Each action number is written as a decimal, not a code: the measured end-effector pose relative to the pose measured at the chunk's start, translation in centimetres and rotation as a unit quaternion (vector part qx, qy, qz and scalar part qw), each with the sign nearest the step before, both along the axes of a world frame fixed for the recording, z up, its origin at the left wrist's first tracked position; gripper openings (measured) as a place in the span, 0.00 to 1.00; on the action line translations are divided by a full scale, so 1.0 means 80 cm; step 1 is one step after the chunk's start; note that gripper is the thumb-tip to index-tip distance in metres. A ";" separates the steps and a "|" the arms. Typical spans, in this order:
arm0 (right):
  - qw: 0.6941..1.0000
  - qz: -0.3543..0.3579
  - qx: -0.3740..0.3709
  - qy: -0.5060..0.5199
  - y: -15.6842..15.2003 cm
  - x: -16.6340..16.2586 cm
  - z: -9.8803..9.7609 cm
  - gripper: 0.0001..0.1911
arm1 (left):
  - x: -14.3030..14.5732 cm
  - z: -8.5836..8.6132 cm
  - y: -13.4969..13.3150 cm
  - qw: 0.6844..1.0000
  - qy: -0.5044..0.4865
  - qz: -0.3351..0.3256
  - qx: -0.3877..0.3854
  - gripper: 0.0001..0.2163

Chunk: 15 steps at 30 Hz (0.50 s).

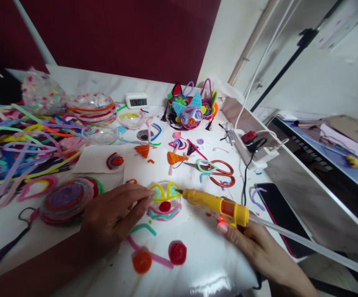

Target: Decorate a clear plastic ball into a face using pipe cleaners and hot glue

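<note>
My right hand (256,247) grips a yellow glue gun (216,204) with a clear glue stick trailing from its back. The nozzle touches a small pipe-cleaner face (164,200) with yellow loops, a red dot and pink and teal curves, lying on white paper. My left hand (115,212) rests on the table beside that piece, with fingertips pinched against its left edge. A pink stem with orange and red coils (158,255) lies near the front edge.
A heap of loose pipe cleaners (14,140) fills the left. A flat spiral disc (67,200), red scissors (220,172), orange cones (174,158), clear bowls (93,108), a digital clock (137,100), a finished cat figure (189,108), a power strip (256,150) and a phone (278,206) lie around.
</note>
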State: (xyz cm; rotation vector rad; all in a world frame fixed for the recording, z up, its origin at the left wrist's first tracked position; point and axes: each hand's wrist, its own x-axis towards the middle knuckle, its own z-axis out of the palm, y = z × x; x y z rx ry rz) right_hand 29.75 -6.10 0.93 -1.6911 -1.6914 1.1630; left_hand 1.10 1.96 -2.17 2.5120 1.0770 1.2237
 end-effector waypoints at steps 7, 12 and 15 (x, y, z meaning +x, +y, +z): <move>1.000 0.022 -0.017 0.001 0.004 0.000 -0.004 0.18 | -0.002 0.006 0.000 1.000 0.019 0.007 0.008 0.05; 1.000 0.022 -0.021 0.001 0.003 0.000 -0.004 0.21 | 0.002 0.007 0.001 1.000 0.009 0.010 0.011 0.05; 0.999 0.011 -0.037 -0.003 0.003 -0.002 -0.003 0.23 | 0.004 0.007 0.001 1.000 0.004 0.011 0.014 0.05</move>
